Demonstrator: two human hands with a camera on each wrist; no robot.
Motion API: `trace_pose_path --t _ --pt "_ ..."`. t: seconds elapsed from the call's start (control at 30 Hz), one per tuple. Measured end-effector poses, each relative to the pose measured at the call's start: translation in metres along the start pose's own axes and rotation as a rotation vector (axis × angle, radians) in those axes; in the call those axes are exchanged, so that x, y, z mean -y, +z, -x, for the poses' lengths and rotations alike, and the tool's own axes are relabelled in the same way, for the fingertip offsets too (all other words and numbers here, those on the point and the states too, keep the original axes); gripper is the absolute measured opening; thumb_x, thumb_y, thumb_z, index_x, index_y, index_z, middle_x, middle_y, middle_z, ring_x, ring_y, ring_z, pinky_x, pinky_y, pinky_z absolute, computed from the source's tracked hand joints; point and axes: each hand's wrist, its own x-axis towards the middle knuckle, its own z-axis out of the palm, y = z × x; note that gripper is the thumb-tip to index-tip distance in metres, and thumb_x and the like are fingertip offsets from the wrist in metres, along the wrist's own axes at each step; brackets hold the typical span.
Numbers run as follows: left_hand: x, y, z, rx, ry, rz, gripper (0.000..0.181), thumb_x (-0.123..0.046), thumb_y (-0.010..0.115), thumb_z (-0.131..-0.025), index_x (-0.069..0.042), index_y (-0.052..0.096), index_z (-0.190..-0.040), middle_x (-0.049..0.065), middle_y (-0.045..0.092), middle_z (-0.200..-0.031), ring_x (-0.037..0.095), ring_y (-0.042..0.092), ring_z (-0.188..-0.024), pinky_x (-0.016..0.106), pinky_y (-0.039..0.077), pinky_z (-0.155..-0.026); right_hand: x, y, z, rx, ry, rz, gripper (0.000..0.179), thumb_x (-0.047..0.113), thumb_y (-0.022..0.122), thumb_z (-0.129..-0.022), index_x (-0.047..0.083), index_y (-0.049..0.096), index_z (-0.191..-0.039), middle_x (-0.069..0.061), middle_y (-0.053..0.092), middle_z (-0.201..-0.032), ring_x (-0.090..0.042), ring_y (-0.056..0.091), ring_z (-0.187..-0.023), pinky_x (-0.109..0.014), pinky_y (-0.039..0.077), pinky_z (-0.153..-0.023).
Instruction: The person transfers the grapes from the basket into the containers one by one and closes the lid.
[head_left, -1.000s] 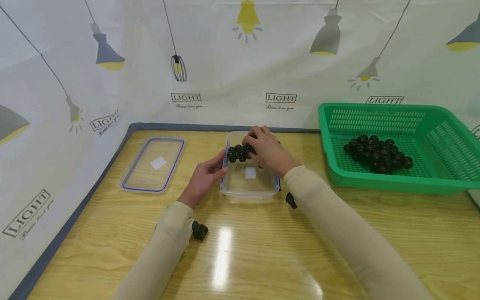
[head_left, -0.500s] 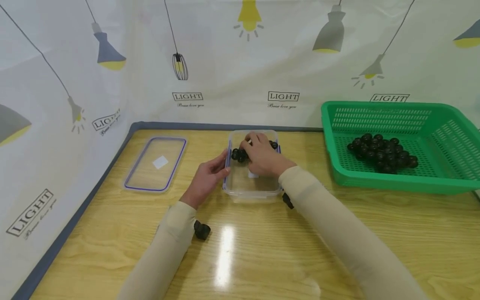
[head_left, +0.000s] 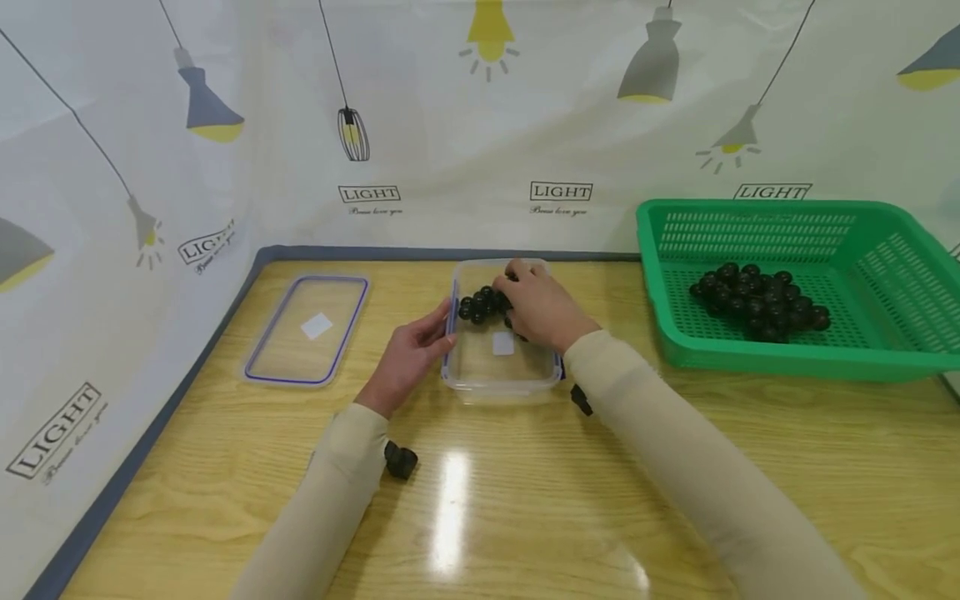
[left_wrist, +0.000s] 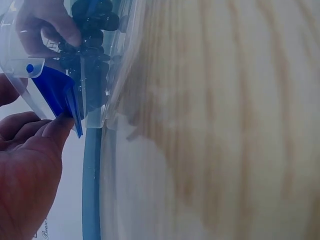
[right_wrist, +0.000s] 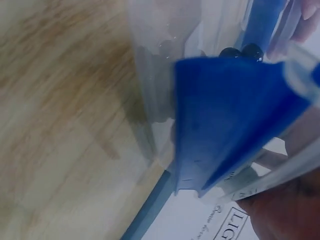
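A clear plastic food box with blue side latches stands in the middle of the table. Inside it, toward the far end, lies a bunch of dark grapes. My right hand reaches over the right rim and grips the bunch from above, covering part of it. My left hand rests against the box's left side, fingers along the wall. In the left wrist view its thumb touches a blue latch hanging down. Another blue latch fills the right wrist view, hiding most of the grapes.
The box's lid, with a blue seal, lies flat at the left. At the right a green basket holds another bunch of dark grapes. A white printed curtain rises behind the table's back edge.
My right hand dipped onto the bunch half a second ago, then shifted slightly up and right, uncovering more grapes on the left. My left hand stays at the box's side.
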Motion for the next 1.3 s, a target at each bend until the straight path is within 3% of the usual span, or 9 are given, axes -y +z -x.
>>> trace_pose_path --t 0.27,0.6,0.77,0.97,1.13,1.3 --pt "-0.003 -0.002 0.002 0.012 -0.023 0.004 0.057 0.000 0.055 -0.100 -0.005 0.031 -0.152 0.011 0.034 -0.154 0.023 0.039 -0.137 0.029 0.039 -0.105 -0.002 0.003 -0.004 0.020 0.018 -0.117 0.037 0.007 0.060 -0.098 0.009 0.051 -0.133 -0.016 0.037 -0.141 -0.039 0.041 -0.125 -0.049 0.042 -0.100" --pt "-0.005 -0.005 0.003 0.036 -0.009 0.017 0.058 0.003 0.054 -0.099 -0.002 0.031 -0.151 0.015 0.032 -0.154 0.027 0.037 -0.138 0.032 0.038 -0.106 0.002 0.009 -0.009 0.057 0.008 0.039 0.050 0.007 0.064 -0.093 0.007 0.044 -0.139 -0.021 0.034 -0.139 -0.043 0.042 -0.124 -0.052 0.041 -0.102" --pt "-0.005 -0.005 0.001 0.034 -0.013 -0.018 0.058 0.003 0.055 -0.098 -0.003 0.032 -0.151 0.014 0.033 -0.154 0.027 0.039 -0.137 0.032 0.040 -0.105 0.004 0.011 -0.009 0.043 0.025 0.049 0.056 0.002 0.066 -0.090 0.008 0.045 -0.141 -0.022 0.034 -0.141 -0.044 0.039 -0.128 -0.056 0.036 -0.106" --pt "-0.007 -0.003 0.000 0.029 -0.038 -0.054 0.057 0.000 0.054 -0.100 -0.007 0.032 -0.152 0.006 0.032 -0.156 0.025 0.037 -0.138 0.031 0.040 -0.105 0.006 0.006 -0.004 0.038 0.044 0.051 0.053 0.005 0.067 -0.092 0.009 0.046 -0.141 -0.021 0.034 -0.142 -0.043 0.038 -0.129 -0.055 0.037 -0.106" --pt "-0.007 -0.001 -0.001 0.020 -0.048 -0.063 0.058 -0.003 0.054 -0.101 -0.010 0.031 -0.153 0.003 0.030 -0.157 0.023 0.035 -0.139 0.033 0.039 -0.107 -0.001 0.004 -0.001 0.028 0.056 -0.073 0.044 0.010 0.062 -0.097 0.012 0.048 -0.139 -0.017 0.030 -0.146 -0.039 0.029 -0.136 -0.052 0.036 -0.106" --pt "-0.007 0.000 0.001 0.026 -0.057 -0.077 0.058 -0.004 0.054 -0.101 -0.011 0.030 -0.154 0.003 0.029 -0.157 0.022 0.035 -0.139 0.033 0.039 -0.107 -0.014 -0.009 0.016 -0.121 0.019 -0.236 0.036 0.017 0.063 -0.098 0.012 0.057 -0.132 -0.018 0.034 -0.144 -0.038 0.026 -0.135 -0.055 0.035 -0.104"
